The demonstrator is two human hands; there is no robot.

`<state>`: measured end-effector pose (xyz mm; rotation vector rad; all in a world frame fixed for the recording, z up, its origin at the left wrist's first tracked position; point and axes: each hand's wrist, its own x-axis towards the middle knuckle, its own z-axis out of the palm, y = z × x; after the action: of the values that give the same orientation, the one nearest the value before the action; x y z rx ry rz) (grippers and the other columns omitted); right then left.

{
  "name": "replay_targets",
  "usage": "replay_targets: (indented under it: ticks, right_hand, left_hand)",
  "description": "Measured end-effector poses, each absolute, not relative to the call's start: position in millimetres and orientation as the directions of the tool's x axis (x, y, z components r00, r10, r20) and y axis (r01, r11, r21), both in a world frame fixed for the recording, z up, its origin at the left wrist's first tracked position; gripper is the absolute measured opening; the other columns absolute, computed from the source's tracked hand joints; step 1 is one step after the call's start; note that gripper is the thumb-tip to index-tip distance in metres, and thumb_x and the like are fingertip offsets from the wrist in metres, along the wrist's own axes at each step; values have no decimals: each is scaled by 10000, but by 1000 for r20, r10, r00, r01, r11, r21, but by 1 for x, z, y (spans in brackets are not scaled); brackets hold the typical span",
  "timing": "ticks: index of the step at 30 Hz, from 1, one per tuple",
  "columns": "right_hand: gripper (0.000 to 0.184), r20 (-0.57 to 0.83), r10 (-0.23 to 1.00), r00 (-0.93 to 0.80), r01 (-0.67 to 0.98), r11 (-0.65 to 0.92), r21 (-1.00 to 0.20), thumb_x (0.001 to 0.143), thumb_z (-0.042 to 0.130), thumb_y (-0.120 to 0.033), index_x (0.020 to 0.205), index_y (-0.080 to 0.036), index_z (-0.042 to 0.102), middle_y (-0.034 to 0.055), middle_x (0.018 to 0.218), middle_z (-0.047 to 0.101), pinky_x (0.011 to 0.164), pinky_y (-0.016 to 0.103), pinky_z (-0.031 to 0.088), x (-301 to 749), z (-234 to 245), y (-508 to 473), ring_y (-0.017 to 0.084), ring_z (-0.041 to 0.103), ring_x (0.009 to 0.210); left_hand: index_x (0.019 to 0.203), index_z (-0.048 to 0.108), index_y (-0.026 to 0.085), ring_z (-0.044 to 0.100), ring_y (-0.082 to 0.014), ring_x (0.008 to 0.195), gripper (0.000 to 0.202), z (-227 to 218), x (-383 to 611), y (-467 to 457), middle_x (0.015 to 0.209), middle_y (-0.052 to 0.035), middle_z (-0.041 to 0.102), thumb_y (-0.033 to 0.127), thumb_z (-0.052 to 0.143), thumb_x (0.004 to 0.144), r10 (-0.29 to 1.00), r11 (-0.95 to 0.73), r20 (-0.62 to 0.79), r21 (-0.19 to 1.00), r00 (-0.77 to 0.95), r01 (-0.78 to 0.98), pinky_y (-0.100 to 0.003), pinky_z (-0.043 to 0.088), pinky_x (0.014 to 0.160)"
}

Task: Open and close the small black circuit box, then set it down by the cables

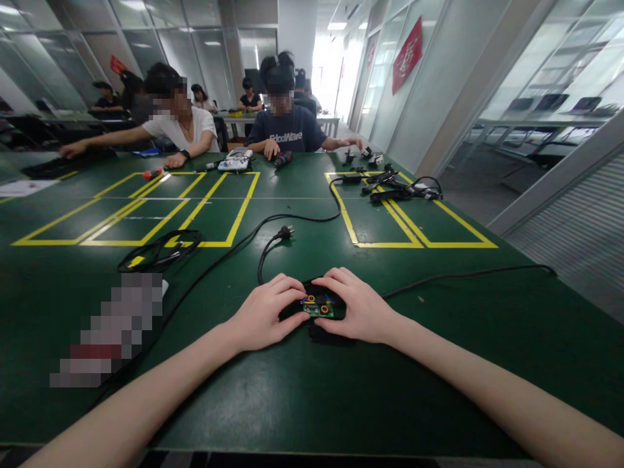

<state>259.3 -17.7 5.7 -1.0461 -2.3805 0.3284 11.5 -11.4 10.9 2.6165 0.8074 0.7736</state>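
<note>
Head camera view: at the near middle of a green table [302, 403], the left hand [263, 317] and right hand [358, 311] both clasp a small black adapter casing [325, 335], fingers curled shut over its top edge and thumbs either side of the green circuit board [318, 307] lying bare inside, so the work seems to be at the opened-shell stage, which calls for a steady two-handed hold. A black cable [468, 274] trails right, a loose plug [285, 231] lies just beyond, yellow tape boxes [234, 221] mark the surface, and people sit at the far edge in a glass-walled office
</note>
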Motion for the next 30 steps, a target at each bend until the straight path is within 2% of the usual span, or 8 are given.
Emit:
replay_targets:
  ticks: [3,10,16,19,21,23,26,30]
  right_hand:
    - [503,366,757,-542,657,653,-378,762,856,-357,1191,-189,655,120,1123,650,897,492,572,259,6,-18,311,615,1026]
    - [501,390,772,-502,681,631,-372,747,873,-402,1134,-195,632,108,1110,656,870,483,558,257,4,-17,306,619,1003]
    - [283,451,776,-441,688,615,-385,922,697,-364,1142,-206,613,117,1112,677,864,451,549,256,3,-14,298,647,1008]
    - [405,459,728,-509,608,682,-408,899,722,-369,1240,-203,578,145,1252,626,959,452,541,267,7,-12,304,632,1125]
    - [595,418,678,-604,539,734,-413,796,833,-424,1275,-205,556,160,1336,571,1014,464,522,278,11,-10,321,596,1207]
    - [697,375,634,-676,487,766,-420,683,922,-471,1223,-206,570,160,1341,552,1024,473,511,287,13,-8,330,573,1225]
    - [584,387,586,-712,443,802,-400,649,954,-477,1037,-209,610,135,1248,576,983,456,504,291,13,-6,310,578,1157]
    - [377,451,520,-726,401,852,-337,783,881,-457,950,-207,654,106,1129,623,914,427,490,285,7,-5,267,601,1035]
  left_hand:
    - [1121,692,196,673,-237,1051,152,10,11,-12,1147,-86,714,275,654,996,602,-791,402,416,690,448,-368,589,891]
    - [1174,693,208,695,-237,1057,218,2,9,-9,1195,-88,676,266,699,964,659,-751,387,389,645,534,-361,604,886]
    - [1149,705,198,681,-229,991,202,4,10,-5,1058,-60,699,244,731,954,680,-733,355,353,642,581,-334,583,823]
    - [1159,703,196,670,-235,970,224,6,11,-3,1006,-47,707,252,749,947,703,-711,336,331,627,620,-342,571,800]
    - [1174,701,196,670,-237,970,244,6,10,-2,1011,-45,709,257,756,944,718,-696,333,322,611,642,-345,568,797]
    - [1184,701,199,672,-236,969,253,6,10,-2,1010,-42,709,268,756,948,727,-687,331,318,602,654,-345,567,797]
    - [1194,701,204,673,-234,969,264,4,10,-2,1008,-40,707,280,759,948,731,-682,331,314,597,661,-344,569,800]
    - [1191,710,203,674,-229,968,258,0,8,1,1006,-43,705,272,761,947,734,-678,349,328,582,658,-337,574,812]
